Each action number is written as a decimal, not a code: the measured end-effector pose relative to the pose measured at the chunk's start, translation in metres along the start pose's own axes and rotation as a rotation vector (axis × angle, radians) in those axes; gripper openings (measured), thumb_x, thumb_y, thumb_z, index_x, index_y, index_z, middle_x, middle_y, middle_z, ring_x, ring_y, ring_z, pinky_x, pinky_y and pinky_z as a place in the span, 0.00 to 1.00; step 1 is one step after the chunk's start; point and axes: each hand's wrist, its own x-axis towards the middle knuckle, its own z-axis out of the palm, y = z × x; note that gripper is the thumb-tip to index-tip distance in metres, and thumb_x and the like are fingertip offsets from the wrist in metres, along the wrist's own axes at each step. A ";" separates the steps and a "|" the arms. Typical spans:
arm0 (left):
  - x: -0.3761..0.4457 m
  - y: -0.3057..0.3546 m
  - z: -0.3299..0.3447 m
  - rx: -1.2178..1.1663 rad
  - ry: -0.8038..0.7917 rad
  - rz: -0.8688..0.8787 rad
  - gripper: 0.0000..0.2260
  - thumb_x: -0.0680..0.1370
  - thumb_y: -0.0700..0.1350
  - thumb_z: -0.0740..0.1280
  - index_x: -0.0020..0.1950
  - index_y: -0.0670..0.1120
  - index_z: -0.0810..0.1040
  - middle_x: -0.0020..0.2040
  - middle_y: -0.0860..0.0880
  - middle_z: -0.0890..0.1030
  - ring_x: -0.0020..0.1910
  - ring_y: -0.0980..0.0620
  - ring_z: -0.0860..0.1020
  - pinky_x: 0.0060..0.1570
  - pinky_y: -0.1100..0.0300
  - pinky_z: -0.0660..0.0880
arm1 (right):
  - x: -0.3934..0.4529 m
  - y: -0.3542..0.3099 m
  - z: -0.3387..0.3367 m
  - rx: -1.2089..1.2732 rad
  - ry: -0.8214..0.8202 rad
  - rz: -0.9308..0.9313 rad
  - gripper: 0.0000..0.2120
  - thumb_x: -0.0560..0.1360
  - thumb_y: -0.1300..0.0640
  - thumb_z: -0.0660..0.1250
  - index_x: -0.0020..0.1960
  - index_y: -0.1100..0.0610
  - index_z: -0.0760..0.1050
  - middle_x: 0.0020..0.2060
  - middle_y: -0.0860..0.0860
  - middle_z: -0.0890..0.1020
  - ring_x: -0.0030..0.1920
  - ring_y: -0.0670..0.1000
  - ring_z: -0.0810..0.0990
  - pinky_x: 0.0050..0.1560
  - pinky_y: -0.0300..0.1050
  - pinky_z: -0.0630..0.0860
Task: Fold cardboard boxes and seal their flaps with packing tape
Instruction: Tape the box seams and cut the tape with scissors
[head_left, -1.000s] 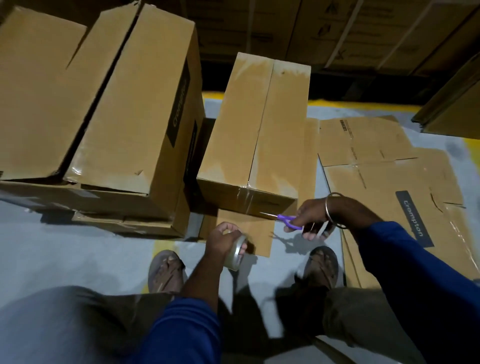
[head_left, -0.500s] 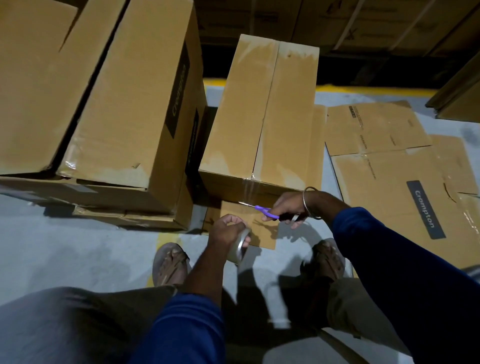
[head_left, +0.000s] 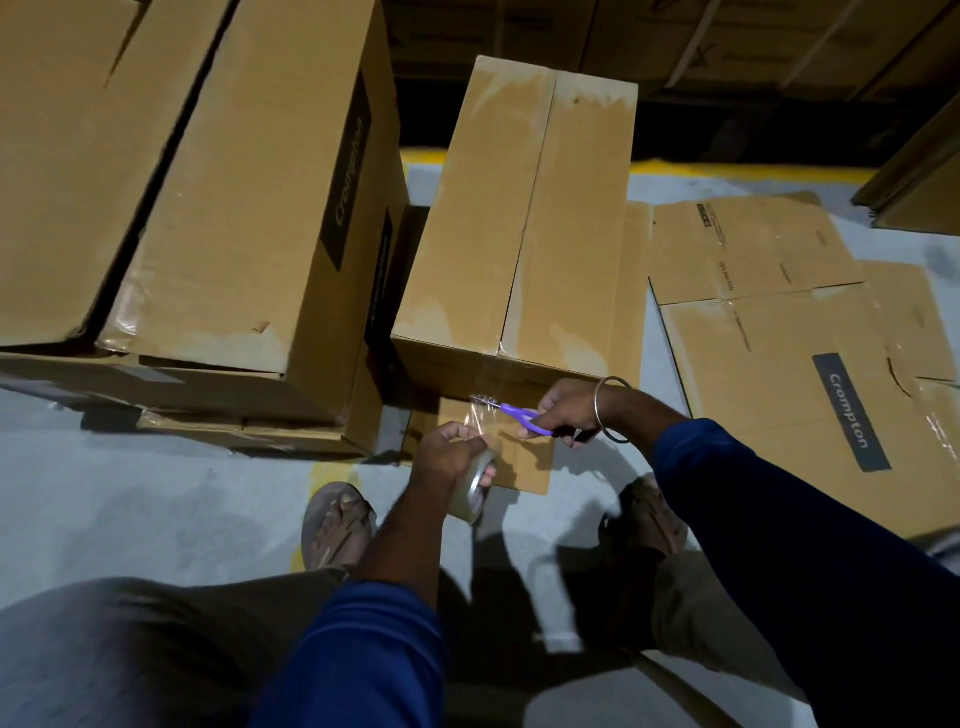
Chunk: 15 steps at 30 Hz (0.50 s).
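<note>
A tall brown cardboard box (head_left: 524, 218) stands on the floor in front of me, its top flaps closed along a centre seam. Clear tape runs down over its near edge. My left hand (head_left: 449, 452) grips a roll of clear packing tape (head_left: 475, 488) just below the box's near face, with a strip of tape (head_left: 480, 421) stretched up from it. My right hand (head_left: 569, 408) holds purple-handled scissors (head_left: 519, 415), whose blades meet the stretched strip.
Two larger taped boxes (head_left: 218, 208) stand to the left, close beside the centre box. Flattened cardboard (head_left: 810, 353) lies on the grey floor at the right. More boxes line the dark back wall (head_left: 675, 41). My sandalled feet (head_left: 337, 525) stand near the box.
My right hand has brought the scissors left and up to the tape strip. My left hand has stayed below the box with the roll. The view has shifted closer to the box.
</note>
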 end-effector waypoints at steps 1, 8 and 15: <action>0.000 0.001 0.000 0.005 0.004 0.003 0.04 0.79 0.37 0.72 0.48 0.39 0.78 0.33 0.35 0.80 0.26 0.45 0.77 0.34 0.53 0.76 | 0.000 0.001 0.000 0.016 0.004 -0.011 0.25 0.60 0.40 0.83 0.36 0.57 0.75 0.27 0.53 0.73 0.26 0.50 0.71 0.30 0.41 0.69; -0.002 -0.015 0.001 0.233 0.025 -0.067 0.03 0.79 0.37 0.71 0.46 0.40 0.79 0.32 0.40 0.81 0.27 0.45 0.79 0.34 0.53 0.79 | -0.001 -0.005 0.008 0.006 0.063 0.016 0.20 0.71 0.41 0.78 0.40 0.56 0.75 0.26 0.48 0.75 0.28 0.48 0.73 0.32 0.40 0.74; -0.005 -0.040 -0.027 0.533 0.095 -0.103 0.09 0.79 0.47 0.70 0.43 0.43 0.80 0.33 0.44 0.85 0.35 0.44 0.86 0.45 0.49 0.85 | -0.020 -0.005 0.026 -0.494 -0.050 0.137 0.16 0.75 0.48 0.76 0.50 0.60 0.77 0.41 0.54 0.79 0.40 0.54 0.77 0.35 0.41 0.73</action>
